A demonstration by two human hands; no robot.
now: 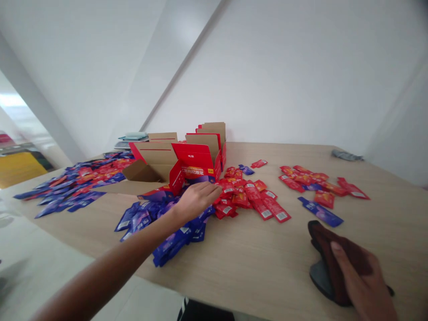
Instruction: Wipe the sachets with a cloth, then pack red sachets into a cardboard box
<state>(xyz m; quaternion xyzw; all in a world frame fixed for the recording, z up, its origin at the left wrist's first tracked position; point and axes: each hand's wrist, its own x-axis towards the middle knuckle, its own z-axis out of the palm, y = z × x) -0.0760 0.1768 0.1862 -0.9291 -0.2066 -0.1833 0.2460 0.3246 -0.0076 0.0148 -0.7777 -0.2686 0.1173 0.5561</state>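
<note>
My left hand (198, 199) reaches over the piles on the table, fingers pressed together, their tips at the edge of a heap of red sachets (252, 191). Whatever it may hold is hidden. Below it lies a heap of blue-purple sachets (174, 243). Just behind the hand stands a red carton (197, 167) with raised flaps; an open carton (155, 171) sits to its left. At the lower right, my right hand (366, 281) is closed around a dark reddish-brown object (347, 252) with a black tip and a grey rounded base, whose exact kind I cannot make out.
More red sachets (304, 178) lie scattered at the right, near a single blue sachet (321, 211). A wide spread of mixed sachets (87, 178) covers the left side. Grey cloth (347, 155) lies at the far right. Stacked items (132, 138) stand behind the cartons, near the wall.
</note>
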